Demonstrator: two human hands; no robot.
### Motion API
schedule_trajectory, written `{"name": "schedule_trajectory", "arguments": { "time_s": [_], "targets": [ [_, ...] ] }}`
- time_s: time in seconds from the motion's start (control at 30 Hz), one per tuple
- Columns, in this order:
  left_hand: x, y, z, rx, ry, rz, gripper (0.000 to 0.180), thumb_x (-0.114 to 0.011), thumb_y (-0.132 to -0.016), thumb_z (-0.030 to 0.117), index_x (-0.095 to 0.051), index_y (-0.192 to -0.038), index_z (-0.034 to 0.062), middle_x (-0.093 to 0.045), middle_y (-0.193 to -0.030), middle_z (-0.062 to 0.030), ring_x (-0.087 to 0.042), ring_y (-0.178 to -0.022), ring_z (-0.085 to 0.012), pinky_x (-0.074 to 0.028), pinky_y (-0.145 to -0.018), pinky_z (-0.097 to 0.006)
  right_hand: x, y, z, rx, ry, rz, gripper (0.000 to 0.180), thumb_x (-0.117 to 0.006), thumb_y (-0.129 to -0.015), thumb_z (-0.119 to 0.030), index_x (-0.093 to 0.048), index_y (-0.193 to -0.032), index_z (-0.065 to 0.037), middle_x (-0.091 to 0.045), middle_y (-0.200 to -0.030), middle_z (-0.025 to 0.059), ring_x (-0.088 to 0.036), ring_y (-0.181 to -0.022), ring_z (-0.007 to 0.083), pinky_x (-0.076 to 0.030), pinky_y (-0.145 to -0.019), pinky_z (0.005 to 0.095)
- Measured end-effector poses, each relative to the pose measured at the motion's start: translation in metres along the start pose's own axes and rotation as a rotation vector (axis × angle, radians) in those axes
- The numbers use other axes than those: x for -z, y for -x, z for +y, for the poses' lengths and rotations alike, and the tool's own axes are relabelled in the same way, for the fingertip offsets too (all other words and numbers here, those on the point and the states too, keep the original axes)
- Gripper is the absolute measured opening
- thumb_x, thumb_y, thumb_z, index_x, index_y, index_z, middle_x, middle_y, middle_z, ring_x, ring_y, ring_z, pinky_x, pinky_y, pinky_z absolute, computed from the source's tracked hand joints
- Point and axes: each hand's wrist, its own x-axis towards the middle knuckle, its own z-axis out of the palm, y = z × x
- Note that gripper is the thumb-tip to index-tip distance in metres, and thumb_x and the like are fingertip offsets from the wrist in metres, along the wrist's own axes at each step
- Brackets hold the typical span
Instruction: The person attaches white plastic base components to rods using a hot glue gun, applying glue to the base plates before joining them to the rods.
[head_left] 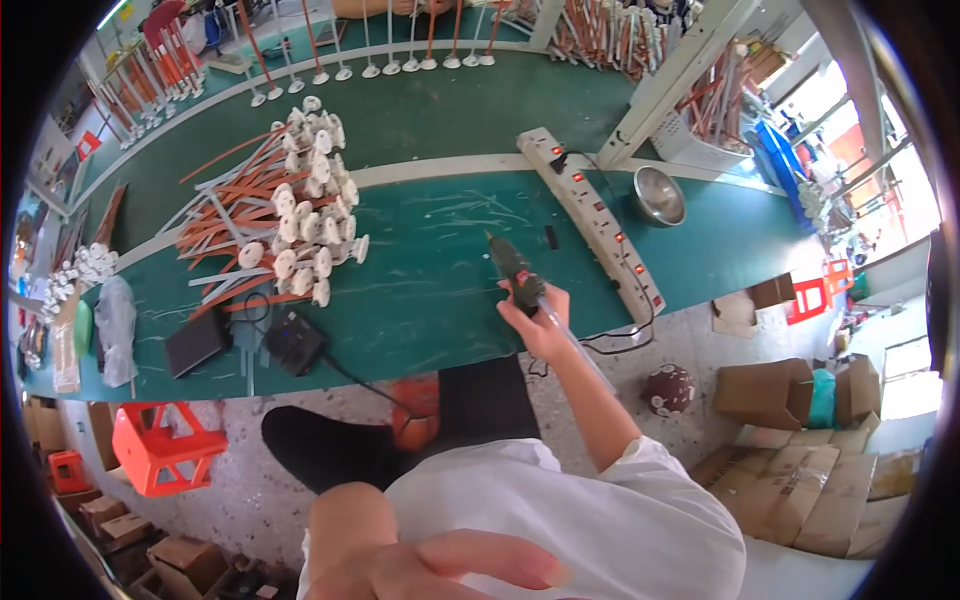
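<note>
My right hand [541, 318] is wrapped round the handle of a dark green hot glue gun [514, 270], held over the front part of the green table. The gun's nozzle points away and slightly left, and a translucent glue stick [568, 338] trails from its back end. Close to the camera at the lower edge is my left hand [440, 565], partly cut off, with a finger stretched out and nothing seen in it. Left of the glue gun lies a heap of orange and grey sticks [235, 215] with white round bases [318, 180].
A long white power strip [600, 225] with red lights and a metal bowl [658, 196] are right of the gun. Black boxes [293, 342] with a cable sit at the table's front edge. More sticks stand upright along the back. Cardboard boxes [765, 392] and a red stool [165, 445] occupy the floor.
</note>
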Motion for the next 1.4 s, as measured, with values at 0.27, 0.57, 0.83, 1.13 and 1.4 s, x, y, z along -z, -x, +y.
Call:
{"name": "schedule_trajectory", "arguments": {
  "time_s": [0.27, 0.57, 0.83, 1.13, 1.4],
  "targets": [
    [-0.022, -0.007, -0.006, 0.224, 0.912, 0.104, 0.030, -0.053, -0.104, 0.031, -0.043, -0.110, 0.0037, -0.056, -0.081, -0.0066, -0.057, -0.072, -0.0201, -0.057, -0.075, -0.044, -0.001, -0.002, -0.011, -0.072, -0.006, -0.001, 0.030, -0.076, -0.077, -0.017, -0.071, -0.101, 0.001, -0.063, -0.075, 0.0026, -0.058, -0.068, 0.0106, -0.046, -0.065, 0.0285],
    [-0.114, -0.098, -0.159, -0.257, 1.413, -0.646, 0.097, -0.047, -0.092, 0.072, -0.023, -0.155, 0.0011, -0.059, -0.128, -0.0226, -0.060, -0.111, -0.0350, -0.044, -0.102, -0.049, 0.005, -0.001, -0.004, 0.023, 0.092, 0.020, 0.032, -0.076, -0.079, -0.027, -0.066, -0.097, -0.002, -0.065, -0.072, 0.0082, -0.065, -0.065, 0.0226, -0.050, -0.064, 0.0336],
    [-0.231, -0.114, -0.270, -0.008, 0.709, -0.458, 0.017, -0.071, -0.093, 0.011, -0.072, -0.083, -0.0030, -0.069, -0.067, -0.0060, -0.064, -0.060, -0.0127, -0.051, -0.060, -0.025, -0.003, 0.000, -0.009, 0.039, 0.145, 0.027, 0.026, -0.077, -0.078, -0.023, -0.066, -0.088, -0.002, -0.065, -0.071, 0.0098, -0.065, -0.066, 0.0237, -0.050, -0.064, 0.0346],
    [-0.142, -0.104, -0.254, -0.888, 0.386, -1.546, 0.014, -0.078, -0.078, 0.017, -0.072, -0.083, 0.0055, -0.071, -0.086, -0.0071, -0.064, -0.078, -0.0247, -0.051, -0.076, -0.037, -0.004, -0.003, -0.009, 0.037, 0.165, 0.043, 0.029, -0.077, -0.079, -0.025, -0.066, -0.093, -0.001, -0.065, -0.073, 0.0147, -0.067, -0.066, 0.0319, -0.050, -0.062, 0.0377],
    [-0.106, -0.090, -0.219, -1.224, 0.986, -2.015, 0.033, -0.051, -0.103, 0.034, -0.069, -0.095, 0.0075, -0.066, -0.092, -0.0132, -0.062, -0.086, -0.0350, -0.051, -0.075, -0.043, -0.005, -0.003, -0.017, -0.003, 0.148, 0.025, 0.031, -0.077, -0.077, -0.024, -0.067, -0.095, 0.000, -0.066, -0.072, 0.0143, -0.068, -0.066, 0.0303, -0.051, -0.062, 0.0362]
  ]
}}
